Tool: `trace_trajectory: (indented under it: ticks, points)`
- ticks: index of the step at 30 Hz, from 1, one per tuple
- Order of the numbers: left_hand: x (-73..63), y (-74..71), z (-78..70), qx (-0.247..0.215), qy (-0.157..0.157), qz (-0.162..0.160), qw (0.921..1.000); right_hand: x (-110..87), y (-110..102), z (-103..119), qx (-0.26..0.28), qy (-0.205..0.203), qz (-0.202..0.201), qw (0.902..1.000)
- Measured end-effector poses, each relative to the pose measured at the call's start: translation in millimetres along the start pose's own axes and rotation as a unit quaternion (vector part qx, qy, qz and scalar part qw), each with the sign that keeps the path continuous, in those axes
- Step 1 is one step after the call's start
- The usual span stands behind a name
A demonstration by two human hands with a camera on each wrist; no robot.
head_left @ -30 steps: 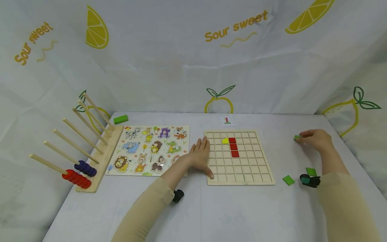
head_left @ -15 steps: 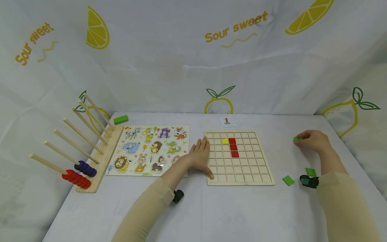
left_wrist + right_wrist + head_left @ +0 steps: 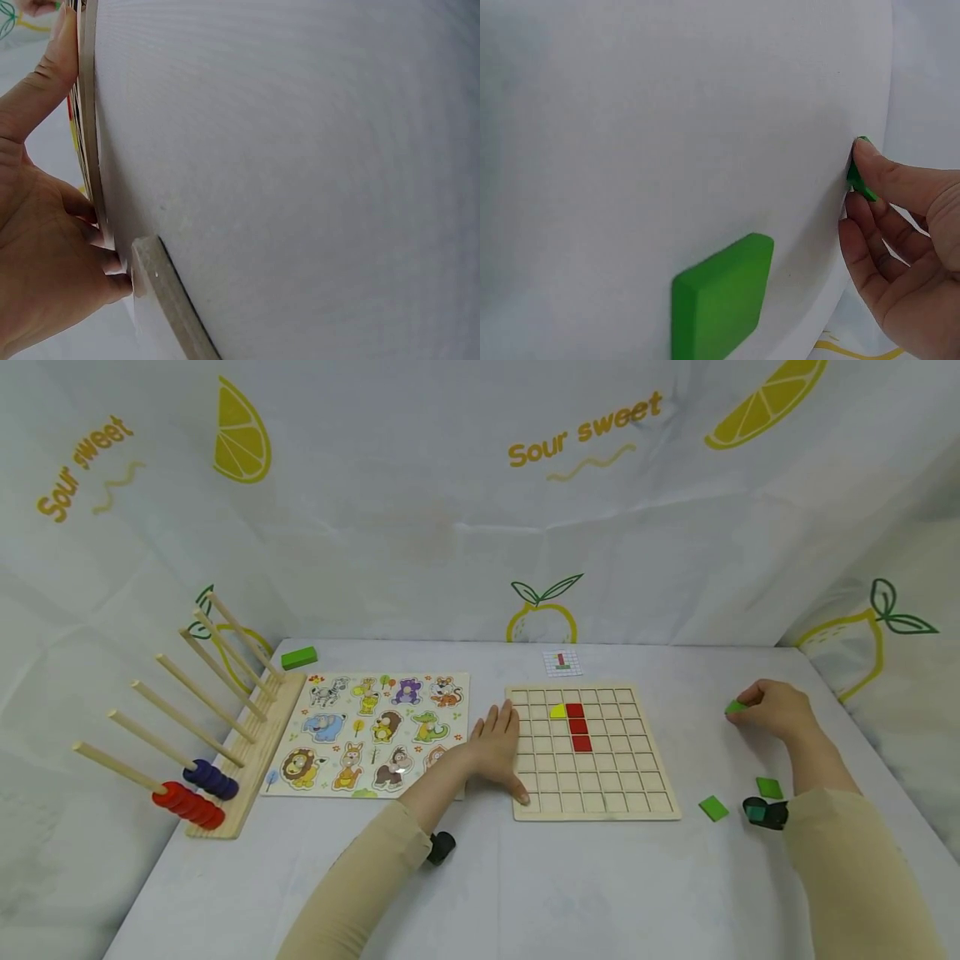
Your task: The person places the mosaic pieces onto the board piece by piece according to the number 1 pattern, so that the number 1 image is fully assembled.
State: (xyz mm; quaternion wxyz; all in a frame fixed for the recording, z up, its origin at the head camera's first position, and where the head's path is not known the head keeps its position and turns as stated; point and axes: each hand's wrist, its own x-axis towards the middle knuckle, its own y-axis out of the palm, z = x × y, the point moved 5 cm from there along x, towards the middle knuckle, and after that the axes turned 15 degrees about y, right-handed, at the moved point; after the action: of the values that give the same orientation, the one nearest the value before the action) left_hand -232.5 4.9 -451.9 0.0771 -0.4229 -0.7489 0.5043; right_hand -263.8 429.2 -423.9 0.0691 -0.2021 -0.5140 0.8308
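My left hand (image 3: 495, 748) rests with straight fingers on the left edge of a wooden grid board (image 3: 630, 787), its thumb by the near left corner. Three red square tiles (image 3: 577, 727) form a column in the board, with a yellow tile (image 3: 558, 712), rounded on one side, beside the top one. To the right of the board, my right hand (image 3: 780, 710) pinches a green tile (image 3: 861, 174) between thumb and fingers, close over the table. Two more green tiles lie nearer me: one at the left (image 3: 714, 808), the other (image 3: 768, 787) by the right wrist.
An animal puzzle board (image 3: 405, 752) lies left of the grid board. Beyond it stands a peg rack (image 3: 247, 777) with red and blue rings. A green block (image 3: 300, 657) sits at the back left. A small pattern card (image 3: 562, 662) lies behind the grid board.
My right hand has shifted slightly left with the green tile, whose face shows a little more now. The left hand stays on the board's edge.
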Motion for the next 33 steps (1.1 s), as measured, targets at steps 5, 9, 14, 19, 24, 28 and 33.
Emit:
trace_trajectory:
  ticks: [5,9,14,19,24,28,33]
  points:
    - [-2.0,-1.0,-1.9,-0.014,-0.004,0.004,0.9999,0.4,0,1,-0.005,-0.019,-0.020,0.9996]
    - [-2.9,-1.7,-2.2,-0.015,-0.002,0.003,0.9999,1.8,1,2,-0.002,-0.028,-0.032,0.9991]
    - [-3.0,-1.9,-2.3,-0.010,0.001,0.001,0.9999,2.4,2,10,-0.001,-0.039,-0.049,0.9980]
    - [-2.9,-1.6,-2.5,-0.012,-0.004,0.005,0.9999,-0.5,2,24,0.002,-0.061,-0.069,0.9957]
    - [-0.4,-0.6,-0.2,-0.010,-0.003,0.002,0.9999,-2.6,3,37,0.024,-0.073,-0.074,0.9943]
    - [2.8,1.4,2.9,-0.011,-0.004,0.005,0.9999,-4.4,7,47,0.051,-0.071,-0.059,0.9944]
    - [-0.5,-0.8,-0.4,-0.010,-0.004,0.005,0.9999,-8.5,13,61,0.071,-0.080,-0.028,0.9939]
